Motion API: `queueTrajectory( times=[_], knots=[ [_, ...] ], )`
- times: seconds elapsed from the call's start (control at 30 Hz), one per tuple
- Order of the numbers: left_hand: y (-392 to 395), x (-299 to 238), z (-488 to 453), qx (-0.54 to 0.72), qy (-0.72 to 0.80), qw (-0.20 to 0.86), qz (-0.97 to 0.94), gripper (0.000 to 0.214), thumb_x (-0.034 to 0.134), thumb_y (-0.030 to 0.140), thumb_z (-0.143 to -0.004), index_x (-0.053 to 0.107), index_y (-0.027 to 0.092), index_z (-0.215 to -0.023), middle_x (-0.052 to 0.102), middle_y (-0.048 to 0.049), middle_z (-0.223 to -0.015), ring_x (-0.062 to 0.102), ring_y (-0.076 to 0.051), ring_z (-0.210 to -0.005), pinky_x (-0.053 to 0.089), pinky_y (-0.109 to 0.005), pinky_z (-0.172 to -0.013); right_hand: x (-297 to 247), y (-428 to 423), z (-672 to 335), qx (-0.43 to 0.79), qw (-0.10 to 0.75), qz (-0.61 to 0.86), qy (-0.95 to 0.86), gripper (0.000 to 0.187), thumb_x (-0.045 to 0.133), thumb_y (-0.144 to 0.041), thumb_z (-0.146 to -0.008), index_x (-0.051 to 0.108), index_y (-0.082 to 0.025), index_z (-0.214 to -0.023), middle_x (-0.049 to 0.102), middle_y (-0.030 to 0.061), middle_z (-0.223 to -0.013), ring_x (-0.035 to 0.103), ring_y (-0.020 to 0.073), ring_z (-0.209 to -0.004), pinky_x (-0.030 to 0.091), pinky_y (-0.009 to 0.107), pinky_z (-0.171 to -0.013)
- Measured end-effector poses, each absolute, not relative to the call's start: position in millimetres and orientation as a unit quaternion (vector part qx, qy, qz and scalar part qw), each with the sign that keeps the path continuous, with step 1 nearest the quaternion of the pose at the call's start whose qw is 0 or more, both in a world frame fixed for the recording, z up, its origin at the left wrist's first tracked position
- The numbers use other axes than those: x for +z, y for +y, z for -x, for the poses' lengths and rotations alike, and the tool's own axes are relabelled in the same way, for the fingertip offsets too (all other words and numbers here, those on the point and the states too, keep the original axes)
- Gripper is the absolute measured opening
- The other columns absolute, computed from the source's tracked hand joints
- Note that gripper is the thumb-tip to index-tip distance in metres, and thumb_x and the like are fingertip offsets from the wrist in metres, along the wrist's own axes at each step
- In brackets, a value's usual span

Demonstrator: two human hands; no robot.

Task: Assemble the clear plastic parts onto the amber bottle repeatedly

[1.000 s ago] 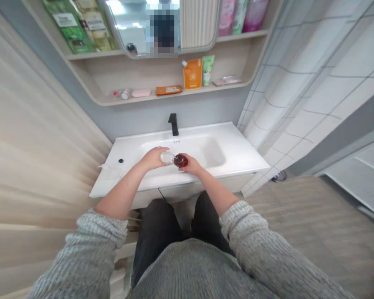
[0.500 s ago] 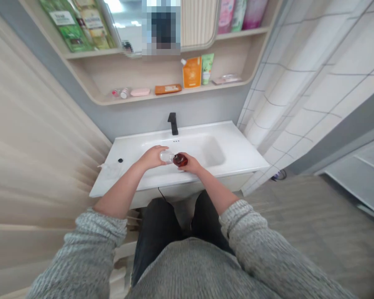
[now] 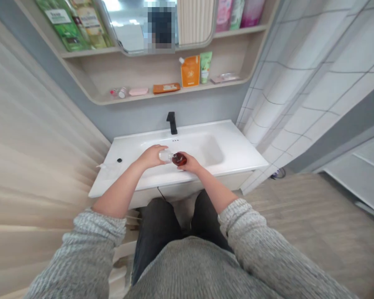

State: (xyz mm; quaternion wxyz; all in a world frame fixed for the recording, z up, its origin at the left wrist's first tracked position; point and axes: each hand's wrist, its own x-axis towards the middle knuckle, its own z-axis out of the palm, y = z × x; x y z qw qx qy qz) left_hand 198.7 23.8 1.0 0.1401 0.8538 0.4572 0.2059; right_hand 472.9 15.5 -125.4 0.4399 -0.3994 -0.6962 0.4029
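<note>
Over the sink basin (image 3: 212, 150), my left hand (image 3: 152, 156) is closed around a small clear bottle (image 3: 165, 155). My right hand (image 3: 190, 162) grips a dark amber bottle (image 3: 179, 159), tipped so that its neck points left. The two bottle mouths meet or nearly meet; I cannot tell whether they touch or whether liquid is flowing between them. Both bottles are above the front part of the basin, below the black faucet (image 3: 172, 123). My fingers partly hide each bottle.
A clear plastic item with a white tip (image 3: 102, 165) lies on the counter's left, near a black round cap (image 3: 119, 160). The shelf above holds an orange pouch (image 3: 190, 71), a green tube (image 3: 205, 67) and a pink soap bar (image 3: 139, 91). A curtain (image 3: 40, 137) hangs at left.
The view has shifted very slightly. Both hands keep their hold, and the bottles stay mouth to mouth in about the same place.
</note>
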Motion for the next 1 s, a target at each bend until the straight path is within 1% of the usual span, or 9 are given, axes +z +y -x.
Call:
queueTrajectory(
  times=[0.13,0.3,0.43,0.53,0.67,0.8,1.0],
  knots=[
    [23.8,2.5,-198.9,0.215,0.459,0.149,-0.849,0.084,0.1,0.046,-0.057,0.081,0.024,-0.136,0.079,-0.0123,-0.13,0.071,-0.042,-0.126,0.053,-0.052,-0.118,-127.2,16.6,-473.0,0.399,0.437,0.407,-0.695,0.094,0.1,-0.021,-0.059,0.07,-0.029,-0.148,0.077,0.0047,-0.142,0.074,0.0321,-0.13,0.054,0.049,-0.121],
    [24.6,2.3,-198.0,0.211,0.457,0.147,-0.852,0.085,0.1,0.043,-0.058,0.08,0.023,-0.138,0.078,-0.0132,-0.131,0.07,-0.042,-0.126,0.053,-0.051,-0.117,-127.7,16.6,-473.3,0.405,0.436,0.406,-0.694,0.094,0.1,-0.022,-0.06,0.069,-0.029,-0.149,0.077,0.0054,-0.141,0.074,0.0323,-0.129,0.055,0.05,-0.121],
    [25.0,2.1,-197.8,0.217,0.458,0.154,-0.848,0.085,0.101,0.049,-0.057,0.08,0.024,-0.136,0.079,-0.0134,-0.129,0.071,-0.042,-0.125,0.052,-0.052,-0.117,-126.3,16.0,-473.2,0.392,0.437,0.412,-0.697,0.094,0.101,-0.022,-0.059,0.07,-0.027,-0.148,0.077,0.0067,-0.141,0.074,0.0331,-0.13,0.053,0.05,-0.122],
    [24.5,2.9,-198.0,0.219,0.459,0.156,-0.847,0.086,0.101,0.052,-0.057,0.08,0.025,-0.135,0.079,-0.0125,-0.128,0.071,-0.042,-0.126,0.052,-0.052,-0.119,-124.6,15.2,-473.3,0.399,0.437,0.409,-0.695,0.094,0.101,-0.022,-0.059,0.07,-0.028,-0.148,0.078,0.0057,-0.14,0.074,0.0325,-0.13,0.054,0.049,-0.121],
    [24.6,3.4,-198.2,0.216,0.456,0.145,-0.851,0.085,0.1,0.048,-0.058,0.08,0.025,-0.137,0.078,-0.0125,-0.13,0.07,-0.041,-0.127,0.051,-0.052,-0.119,-123.3,14.3,-473.4,0.401,0.435,0.409,-0.695,0.094,0.101,-0.022,-0.059,0.07,-0.029,-0.147,0.077,0.0047,-0.142,0.074,0.0323,-0.13,0.053,0.05,-0.122],
    [25.4,3.0,-199.1,0.21,0.456,0.137,-0.854,0.083,0.099,0.044,-0.059,0.08,0.023,-0.138,0.078,-0.0132,-0.132,0.069,-0.042,-0.128,0.051,-0.052,-0.12,-124.0,14.4,-473.1,0.401,0.439,0.409,-0.693,0.094,0.101,-0.021,-0.059,0.07,-0.028,-0.148,0.077,0.0055,-0.142,0.074,0.0322,-0.13,0.053,0.049,-0.122],
    [24.4,4.6,-199.6,0.214,0.455,0.146,-0.852,0.083,0.1,0.046,-0.058,0.08,0.024,-0.137,0.079,-0.0126,-0.13,0.069,-0.042,-0.127,0.05,-0.052,-0.12,-124.0,14.7,-473.2,0.4,0.434,0.417,-0.691,0.095,0.102,-0.022,-0.059,0.069,-0.029,-0.148,0.078,0.0052,-0.14,0.074,0.0322,-0.129,0.053,0.05,-0.122]
  ],
)
